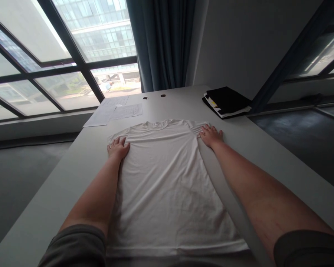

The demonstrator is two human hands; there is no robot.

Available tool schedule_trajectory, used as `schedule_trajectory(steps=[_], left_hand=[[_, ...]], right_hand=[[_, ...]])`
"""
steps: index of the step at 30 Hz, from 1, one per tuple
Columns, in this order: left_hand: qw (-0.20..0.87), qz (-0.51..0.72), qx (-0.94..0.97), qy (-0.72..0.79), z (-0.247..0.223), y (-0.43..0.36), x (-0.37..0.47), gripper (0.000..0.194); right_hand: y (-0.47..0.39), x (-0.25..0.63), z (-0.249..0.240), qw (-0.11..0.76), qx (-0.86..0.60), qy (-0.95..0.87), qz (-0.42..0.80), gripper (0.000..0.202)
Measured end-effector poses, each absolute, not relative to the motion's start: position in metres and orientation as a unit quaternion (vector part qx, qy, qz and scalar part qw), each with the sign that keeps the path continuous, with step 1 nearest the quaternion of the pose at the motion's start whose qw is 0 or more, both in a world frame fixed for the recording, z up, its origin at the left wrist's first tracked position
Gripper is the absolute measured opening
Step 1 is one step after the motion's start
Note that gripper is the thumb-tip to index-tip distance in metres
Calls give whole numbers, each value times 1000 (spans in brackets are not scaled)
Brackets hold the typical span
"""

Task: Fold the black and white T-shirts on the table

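A white T-shirt [164, 178] lies spread out on the table, its neckline toward the far side and its hem near me. Light creases run across the body. My left hand [118, 148] rests flat on the left sleeve near the armpit, fingers spread. On the other side, my right hand [210, 135] presses on the right sleeve, with its fingers stretched out and apart. Neither hand grips the cloth.
The white table [80, 163] carries loose printed papers [111, 110] at its far left and a black folder [228, 101] with papers at its far right. Two cable holes sit near the back edge. Behind stand a blue curtain [163, 44] and large windows [64, 48].
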State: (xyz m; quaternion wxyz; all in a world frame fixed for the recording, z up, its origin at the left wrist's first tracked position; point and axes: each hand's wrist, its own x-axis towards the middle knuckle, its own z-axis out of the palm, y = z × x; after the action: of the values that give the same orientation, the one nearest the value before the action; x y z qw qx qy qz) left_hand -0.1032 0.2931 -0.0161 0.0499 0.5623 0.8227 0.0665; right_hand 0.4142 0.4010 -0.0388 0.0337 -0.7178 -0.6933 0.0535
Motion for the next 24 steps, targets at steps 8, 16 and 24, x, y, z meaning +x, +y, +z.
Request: schedule_trajectory(steps=[8, 16, 24], left_hand=[[19, 75, 579, 812, -18, 285, -102, 69], [41, 35, 558, 828, -21, 266, -103, 72], [-7, 97, 504, 858, -24, 232, -125, 59]], right_hand=[[400, 416, -39, 65, -718, -692, 36, 64], [382, 419, -43, 85, -715, -692, 51, 63], [384, 426, -44, 117, -705, -700, 12, 61]])
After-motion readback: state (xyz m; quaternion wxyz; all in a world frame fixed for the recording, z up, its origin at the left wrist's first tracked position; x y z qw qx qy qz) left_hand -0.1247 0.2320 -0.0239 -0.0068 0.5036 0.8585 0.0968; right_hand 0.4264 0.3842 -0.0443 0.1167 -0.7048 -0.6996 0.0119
